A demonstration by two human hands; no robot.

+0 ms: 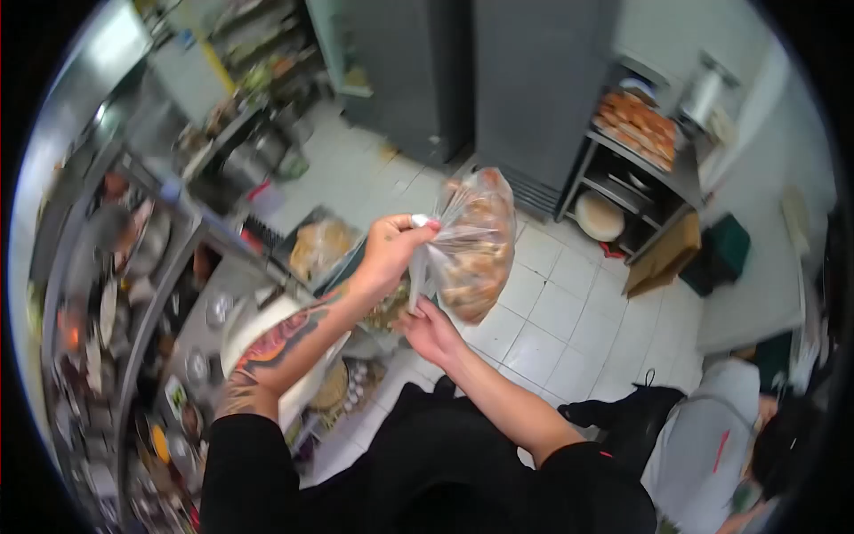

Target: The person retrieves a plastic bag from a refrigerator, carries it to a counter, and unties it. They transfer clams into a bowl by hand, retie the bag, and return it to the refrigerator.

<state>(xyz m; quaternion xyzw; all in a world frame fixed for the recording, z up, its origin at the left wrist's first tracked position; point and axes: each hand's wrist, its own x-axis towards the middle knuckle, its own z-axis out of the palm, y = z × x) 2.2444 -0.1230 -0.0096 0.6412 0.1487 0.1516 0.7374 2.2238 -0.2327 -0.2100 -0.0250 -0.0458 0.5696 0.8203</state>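
Observation:
A clear plastic bag [480, 254] full of light-brown food pieces hangs in front of me above the floor. I cannot make out what kind of food it is. My left hand [391, 254] is closed round the gathered neck of the bag, with the thumb pressed against it. Just below, my right hand [429, 331] pinches the loose end of plastic that trails down from the neck. Something white shows at the tip of a left finger. Behind my left wrist, another pile of pale-brown food [322, 249] lies in a container.
Tall grey fridges [547, 98] stand ahead. At the right, a metal stand [672, 173] carries a tray of orange-brown pieces [636, 125]. A cardboard piece [665, 254] leans beside a dark green bin [719, 254]. Cluttered shelves [98, 311] line the left. Another person [712, 436] is close by, lower right.

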